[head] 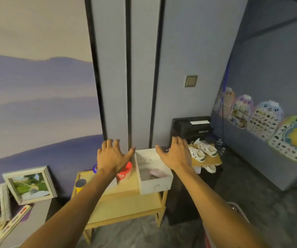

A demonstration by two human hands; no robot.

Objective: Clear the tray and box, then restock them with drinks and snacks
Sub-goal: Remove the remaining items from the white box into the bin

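Both arms stretched forward over a low wooden table (126, 203). Left hand (111, 156) spread wide, palm down, empty, above the wooden tray (124, 185) left of the white box (154, 171). Right hand (175, 153) likewise splayed and holding nothing, over the box's right wall. Inside the box, a pale pink item (155, 172), blurred. On the tray: a red packet (125, 171), a yellow can (80, 185), a blue-rimmed object (95, 168) mostly hidden. Right of the box, white shoes (202, 151) on a shelf
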